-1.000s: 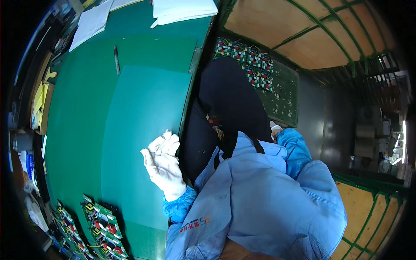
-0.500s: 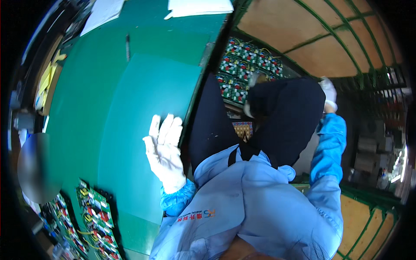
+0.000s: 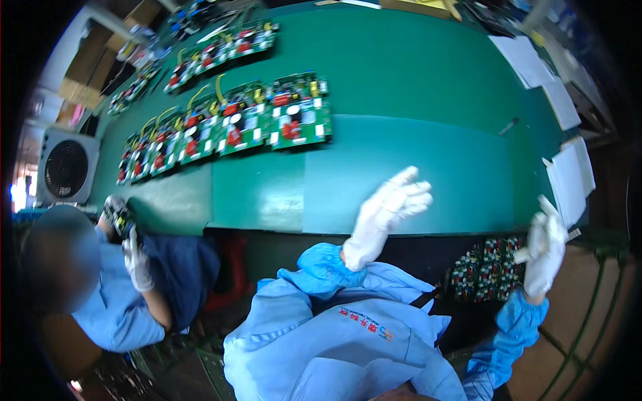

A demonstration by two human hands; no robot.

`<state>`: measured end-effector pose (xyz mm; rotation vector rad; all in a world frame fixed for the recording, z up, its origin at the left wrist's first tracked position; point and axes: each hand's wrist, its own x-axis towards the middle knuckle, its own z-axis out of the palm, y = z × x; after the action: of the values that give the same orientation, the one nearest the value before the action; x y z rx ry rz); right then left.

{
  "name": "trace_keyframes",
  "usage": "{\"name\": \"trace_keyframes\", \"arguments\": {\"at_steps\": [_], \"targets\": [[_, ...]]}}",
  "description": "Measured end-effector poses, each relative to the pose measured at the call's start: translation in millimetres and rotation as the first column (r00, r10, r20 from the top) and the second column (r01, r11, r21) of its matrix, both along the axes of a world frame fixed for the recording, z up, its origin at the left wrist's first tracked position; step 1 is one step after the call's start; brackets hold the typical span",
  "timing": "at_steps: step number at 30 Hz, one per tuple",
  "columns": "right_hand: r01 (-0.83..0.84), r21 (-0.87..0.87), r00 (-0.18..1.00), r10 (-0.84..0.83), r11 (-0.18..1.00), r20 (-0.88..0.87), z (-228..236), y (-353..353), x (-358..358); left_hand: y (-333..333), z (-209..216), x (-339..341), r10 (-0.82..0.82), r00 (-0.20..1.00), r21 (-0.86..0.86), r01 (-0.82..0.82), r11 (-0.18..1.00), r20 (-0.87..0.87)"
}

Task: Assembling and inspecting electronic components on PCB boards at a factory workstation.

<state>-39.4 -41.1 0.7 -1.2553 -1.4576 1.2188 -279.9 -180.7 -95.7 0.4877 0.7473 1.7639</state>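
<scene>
While both white-gloved hands, left [image 3: 388,210] and right [image 3: 545,247], hover empty with fingers spread, rectangular green circuit boards [image 3: 297,110] lie beyond on the smooth green surface [image 3: 414,100].

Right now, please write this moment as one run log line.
left hand: gloved, open, raised over green table | right hand: gloved, near paper sheets | circuit boards: in rows, untouched

white paper sheets [image 3: 572,175] at table's right edge, brown cardboard boxes [image 3: 90,63] far left

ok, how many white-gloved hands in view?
3. The left hand is raised open over the green table's near edge; the right hand is up by the paper sheets; a co-worker's hand is at lower left. Their other hand may be hidden.
</scene>
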Motion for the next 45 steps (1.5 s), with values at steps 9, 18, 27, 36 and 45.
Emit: {"name": "trace_keyframes", "arguments": {"at_steps": [9, 18, 27, 36, 45], "targets": [[-0.901, -0.341, 0.428, 0.690, 0.270, -0.584, -33, -70, -200, -172, 26, -140, 0.881, 0.402, 0.052, -0.903, 0.427, -0.251], [-0.919, -0.391, 0.387, 0.068, -0.049, -0.919, -46, -162, -311, -241, 32, -280, 0.698, 0.708, -0.137, -0.684, 0.716, 0.110], [-0.951, -0.084, 0.164, 0.252, 0.298, -0.954, -113, -181, -391, -202, 32, -320, 0.579, 0.800, -0.050, -0.579, 0.814, 0.158], [-0.807, -0.282, 0.543, 0.464, 0.520, -0.700, -93, -183, -402, -205, 7, -352, 0.669, 0.743, -0.138, -0.660, 0.738, 0.020], [-0.769, -0.313, 0.510, 0.239, 0.558, -0.826, -77, -147, -345, -175, 9, -292, 0.735, 0.678, -0.186, -0.723, 0.666, -0.006]]}}
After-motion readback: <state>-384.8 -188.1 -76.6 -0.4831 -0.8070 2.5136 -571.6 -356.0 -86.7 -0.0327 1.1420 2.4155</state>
